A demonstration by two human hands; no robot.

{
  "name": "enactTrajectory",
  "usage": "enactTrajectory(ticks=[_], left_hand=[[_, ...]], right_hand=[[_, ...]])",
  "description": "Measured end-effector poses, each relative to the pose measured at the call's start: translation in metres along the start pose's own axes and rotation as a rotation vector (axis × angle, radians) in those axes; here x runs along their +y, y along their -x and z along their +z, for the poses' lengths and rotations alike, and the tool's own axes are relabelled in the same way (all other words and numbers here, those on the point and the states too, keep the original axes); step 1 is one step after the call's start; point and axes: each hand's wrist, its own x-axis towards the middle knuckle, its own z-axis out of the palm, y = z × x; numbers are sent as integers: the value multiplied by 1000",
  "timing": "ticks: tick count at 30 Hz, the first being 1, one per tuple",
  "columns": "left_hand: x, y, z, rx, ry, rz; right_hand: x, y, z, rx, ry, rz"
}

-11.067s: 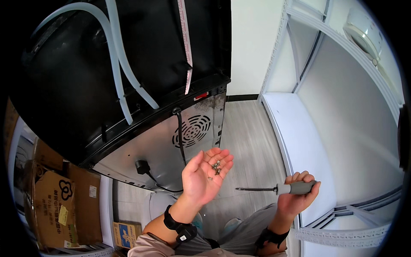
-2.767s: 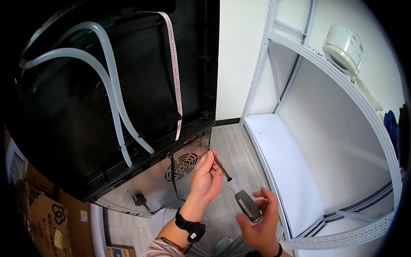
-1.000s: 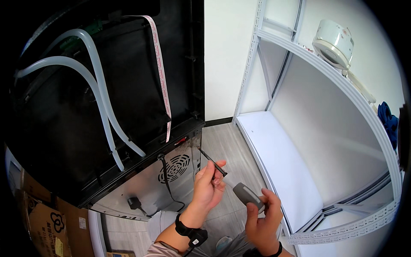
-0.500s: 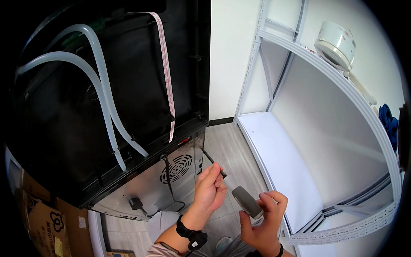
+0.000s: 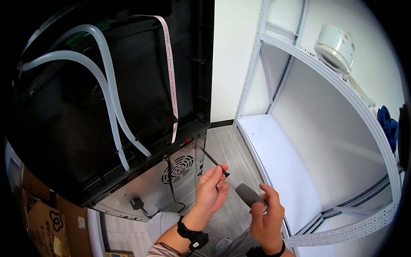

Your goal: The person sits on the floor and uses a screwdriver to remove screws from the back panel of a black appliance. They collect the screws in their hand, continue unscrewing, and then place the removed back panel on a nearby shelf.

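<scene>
My left hand (image 5: 210, 188) is closed, pinching a thin dark rod (image 5: 214, 162) near its thicker black lower end. The rod slants up and left, its far tip at the right corner of a metal rear panel (image 5: 145, 184); whether it is seated in something there is too small to tell. To the right, my right hand (image 5: 269, 216) holds a smooth grey, rounded, handle-like piece (image 5: 249, 196) between thumb and fingers. This piece is apart from the rod's black end. Part of it is hidden behind the thumb.
Above the panel stands a black open housing (image 5: 141, 94) with two pale hoses (image 5: 102, 64) and a pink-white ribbon cable (image 5: 168, 60). A black plug (image 5: 137, 203) and cord hang by the panel. White metal shelving (image 5: 278, 162) stands right; cardboard boxes (image 5: 45, 218) stand lower left.
My right hand has turned and its fingers have shifted on the grey piece, which has moved slightly right. My left hand keeps its pinch on the rod.
</scene>
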Motion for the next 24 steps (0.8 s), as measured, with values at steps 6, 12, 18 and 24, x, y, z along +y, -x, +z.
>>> enactTrajectory(ticks=[6,12,18,24], left_hand=[[0,-3,1,-2,23,13],[5,-4,3,-15,19,-60],[3,-2,-1,-60,-58,-13],[1,-4,2,14,-53,-7]], right_hand=[[0,7,7,104,142,-284],[3,4,6,110,137,-74],[2,0,2,-29,-26,161],[-3,2,10,130,128,-281]])
